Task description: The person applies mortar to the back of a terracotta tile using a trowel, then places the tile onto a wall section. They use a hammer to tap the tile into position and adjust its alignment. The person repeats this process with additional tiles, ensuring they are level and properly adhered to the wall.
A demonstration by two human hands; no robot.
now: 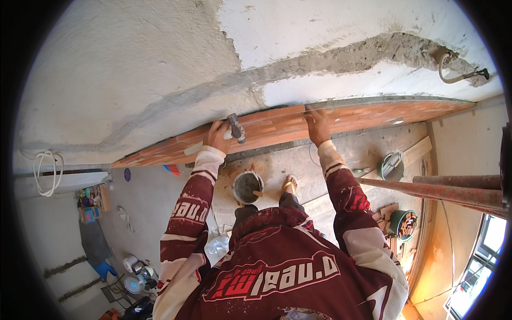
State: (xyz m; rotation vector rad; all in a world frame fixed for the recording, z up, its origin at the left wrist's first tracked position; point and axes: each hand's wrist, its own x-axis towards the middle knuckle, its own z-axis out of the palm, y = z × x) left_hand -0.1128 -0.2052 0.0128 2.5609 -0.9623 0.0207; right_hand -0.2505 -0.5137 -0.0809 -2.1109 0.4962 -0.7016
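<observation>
My left hand (pixel 217 136) is closed around a hammer (pixel 236 128) with a metal head and a pale handle. It is held close against the face of the brick-tile cladding (pixel 266 124) low on the wall. Farther right, my right hand (pixel 318 127) has its fingers bent at the cladding's top edge, gripping an orange brick tile (pixel 290 116); the fingertips are partly hidden. A thin taut string (pixel 362 104) runs along that top row and passes by both hands.
On the floor below stands a bucket (pixel 247 186) of grey mortar with a wooden-handled tool. To the right are another bucket (pixel 392 166), a tub of brick pieces (pixel 404 224) and reddish metal poles (pixel 453 191). A grey cable (pixel 450 79) sticks out of the chased wall.
</observation>
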